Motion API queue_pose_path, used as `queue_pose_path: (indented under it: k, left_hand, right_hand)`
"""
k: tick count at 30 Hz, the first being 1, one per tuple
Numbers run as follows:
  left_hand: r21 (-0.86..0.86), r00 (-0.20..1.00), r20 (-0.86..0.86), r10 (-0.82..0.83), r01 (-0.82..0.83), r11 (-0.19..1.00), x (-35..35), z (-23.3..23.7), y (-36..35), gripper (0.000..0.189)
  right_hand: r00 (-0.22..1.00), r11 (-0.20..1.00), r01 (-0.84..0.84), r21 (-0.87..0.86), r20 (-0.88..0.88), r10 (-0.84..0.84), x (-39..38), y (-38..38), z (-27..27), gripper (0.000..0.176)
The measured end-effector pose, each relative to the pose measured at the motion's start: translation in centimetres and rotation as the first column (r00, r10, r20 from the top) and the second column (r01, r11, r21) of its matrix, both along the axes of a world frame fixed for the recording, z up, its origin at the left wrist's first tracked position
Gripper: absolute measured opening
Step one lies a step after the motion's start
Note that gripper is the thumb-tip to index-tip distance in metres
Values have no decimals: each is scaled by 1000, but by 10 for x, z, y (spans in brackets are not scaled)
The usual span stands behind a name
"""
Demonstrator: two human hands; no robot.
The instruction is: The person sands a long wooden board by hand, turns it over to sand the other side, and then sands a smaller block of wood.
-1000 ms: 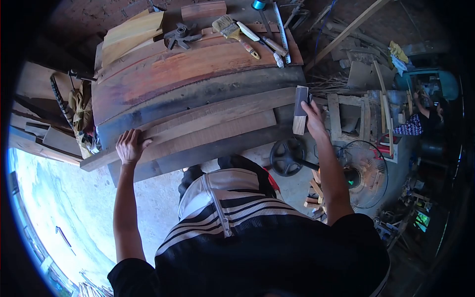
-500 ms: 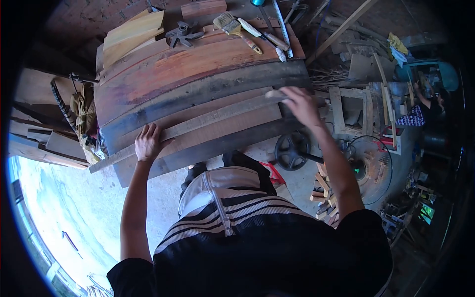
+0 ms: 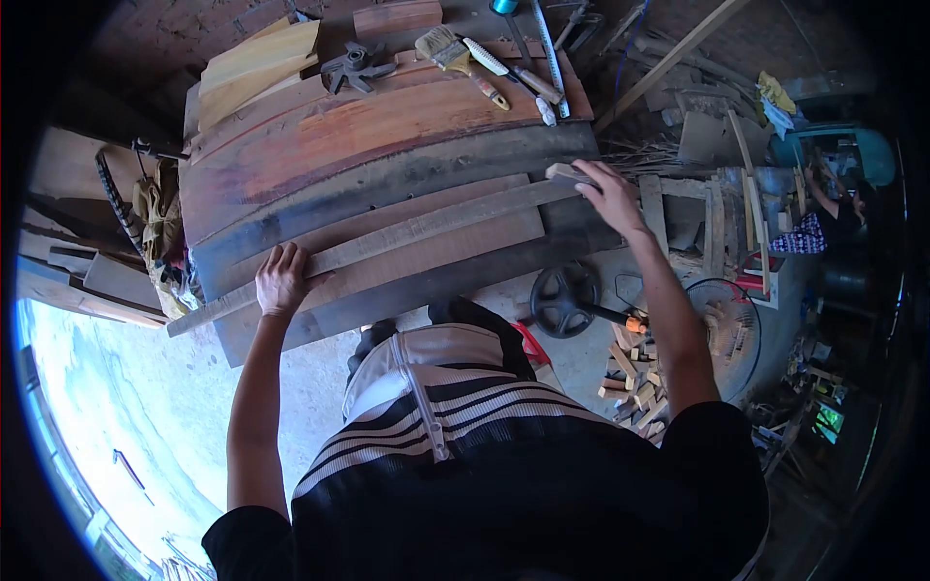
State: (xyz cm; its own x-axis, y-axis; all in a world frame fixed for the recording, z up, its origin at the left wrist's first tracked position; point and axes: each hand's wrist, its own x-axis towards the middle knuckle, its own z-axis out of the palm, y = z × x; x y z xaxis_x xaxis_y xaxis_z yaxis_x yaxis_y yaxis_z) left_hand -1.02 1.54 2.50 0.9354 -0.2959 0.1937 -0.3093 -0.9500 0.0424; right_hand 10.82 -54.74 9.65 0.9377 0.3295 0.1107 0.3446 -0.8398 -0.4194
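Note:
A long, narrow wooden strip (image 3: 417, 229) lies slantwise across the bench, on top of a wider brown board (image 3: 465, 250). My left hand (image 3: 283, 281) is closed over the strip towards its left end, pressing it against the boards. Near the strip's right end, my right hand (image 3: 610, 198) grips a small pale block (image 3: 565, 172) between thumb and fingers. The block sits at the strip's upper surface; whether it touches is hard to tell. Part of it is hidden by the fingers.
At the bench's far side lie a paintbrush (image 3: 455, 58), a white-handled tool (image 3: 486, 56), a metal ruler (image 3: 552, 58) and a dark metal hub (image 3: 355, 66). A black handwheel (image 3: 565, 298) and cut wood pieces (image 3: 635, 373) are below right. Another person (image 3: 843, 213) sits far right.
My right hand has moved right along the strip with the block, towards the strip's end. My left hand keeps its place on the strip. The whole view has shifted slightly.

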Motion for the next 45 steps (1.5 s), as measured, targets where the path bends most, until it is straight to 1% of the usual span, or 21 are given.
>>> queue_pose_path:
  k: [1,5,7,9,11,14,16,17,19,21,22,24,26,28,30,33,36,39,41,42,45]
  left_hand:
    - [0,1000,0,-6,6,1000,1,-1,-1,54]
    - [2,1000,-10,-16,16,1000,1,0,-2,54]
    - [-10,1000,-15,-25,25,1000,3,2,-2,56]
    - [-25,996,-88,-5,3,1000,8,4,0,56]
    - [-28,988,-156,17,-22,999,15,6,5,57]
    - [-104,959,-281,31,-62,993,33,6,11,54]
    - [-75,974,-223,27,-44,996,39,6,5,54]
    - [-35,986,-168,6,-12,999,40,7,3,53]
    - [1,977,-212,-7,7,1000,34,-5,0,59]
    - [-30,991,-123,44,-48,998,28,-14,-6,71]
    - [-14,992,-125,28,-30,999,26,-10,-9,80]
    - [-22,991,-128,47,-50,998,24,-6,-13,80]
    - [-38,986,-138,95,-101,994,22,-10,-14,81]
    - [-16,986,-133,105,-108,994,21,-14,-13,81]
    - [12,989,-93,116,-115,993,24,-17,-15,79]
    - [32,974,-164,155,-152,988,25,-12,-19,80]
    - [36,976,-152,156,-152,988,27,-12,-19,81]
    - [30,972,-159,173,-170,985,25,-14,-19,81]
    - [27,967,-172,187,-185,982,24,-14,-19,81]
    - [37,970,-164,181,-177,984,23,-13,-20,81]
    - [45,977,-130,171,-167,985,24,-18,-16,81]
  right_hand:
    - [999,999,5,-46,33,-4,-3,15,0,42]
    - [905,903,-420,88,118,409,-26,131,-15,37]
    - [903,909,-416,14,122,411,-26,124,-5,37]
    - [983,986,-163,31,92,159,-6,75,-4,42]
    - [986,999,38,5,162,-38,21,20,-17,43]
    - [972,997,71,-15,227,-66,43,-4,-32,43]
    - [914,965,257,52,313,-260,48,6,-44,43]
    - [916,967,249,56,310,-254,53,10,-50,43]
    - [884,936,353,-10,330,-330,67,16,-63,43]
    - [912,936,346,-67,258,-319,80,14,-87,42]
    - [885,903,406,-141,304,-351,74,25,-80,42]
    - [870,872,439,-217,345,-352,59,53,-74,41]
    - [801,791,565,-233,384,-459,43,80,-69,39]
    - [859,852,455,-260,379,-344,24,124,-62,37]
    - [921,956,260,-133,331,-205,4,181,-64,35]
    - [936,983,-181,41,314,159,-21,252,-59,36]
    - [935,962,-271,-45,224,274,-14,233,-50,37]
    - [975,992,-4,-124,220,32,11,123,-29,34]
    - [991,961,135,-242,57,-125,30,37,-30,41]
    - [989,966,147,-214,60,-138,33,9,-36,42]
    - [991,972,132,-193,61,-123,28,45,-35,41]
